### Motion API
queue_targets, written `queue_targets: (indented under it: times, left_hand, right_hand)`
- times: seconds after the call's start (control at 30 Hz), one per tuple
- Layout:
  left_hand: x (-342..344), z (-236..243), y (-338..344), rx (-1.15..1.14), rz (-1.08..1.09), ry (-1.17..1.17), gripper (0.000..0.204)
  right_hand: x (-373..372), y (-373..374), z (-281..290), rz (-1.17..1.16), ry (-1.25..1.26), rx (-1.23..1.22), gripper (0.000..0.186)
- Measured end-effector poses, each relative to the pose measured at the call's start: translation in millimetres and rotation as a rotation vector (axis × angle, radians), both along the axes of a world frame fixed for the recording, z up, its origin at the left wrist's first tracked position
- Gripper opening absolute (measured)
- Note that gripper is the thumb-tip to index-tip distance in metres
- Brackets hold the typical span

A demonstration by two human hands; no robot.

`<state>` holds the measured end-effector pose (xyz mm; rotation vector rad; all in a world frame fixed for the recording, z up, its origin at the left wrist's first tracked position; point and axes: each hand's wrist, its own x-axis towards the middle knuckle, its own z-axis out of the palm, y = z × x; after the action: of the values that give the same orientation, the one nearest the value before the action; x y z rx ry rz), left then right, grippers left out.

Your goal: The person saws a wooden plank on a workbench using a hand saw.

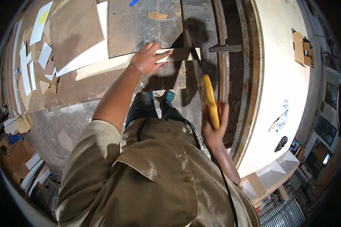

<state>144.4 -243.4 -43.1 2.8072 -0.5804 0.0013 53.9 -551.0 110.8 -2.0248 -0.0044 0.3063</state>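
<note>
A long pale wooden strip (106, 65) lies across the brown workbench (140, 28), its right end past the bench's side edge. My left hand (147, 58) holds the strip down, some fingers bent over its far edge and others reaching to the right. In my right hand (216, 126) is the yellow handle of a handsaw (208, 96). The saw's dark blade (194, 55) runs up and away from me and crosses the strip near its right end. How deep the teeth sit in the wood cannot be made out.
Brown and white sheets (75, 28) and several white offcuts (45, 54) cover the left of the bench. A small wood scrap (157, 16) lies at the far side. To my right stand a long pale panel (280, 75) and a cardboard box (302, 49).
</note>
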Motion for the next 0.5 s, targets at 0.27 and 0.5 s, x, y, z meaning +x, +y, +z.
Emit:
queue_targets:
  times: [0.27, 0.5]
  left_hand:
    - [5, -8, -4, -0.015, -0.060, -0.090, 0.060]
    - [1, -4, 6, 0.007, -0.004, -0.042, 0.063]
  right_hand:
    - [-9, 17, 27, -0.062, 0.087, 0.090, 0.035]
    - [-20, -9, 31, 0.030, -0.093, -0.048, 0.027]
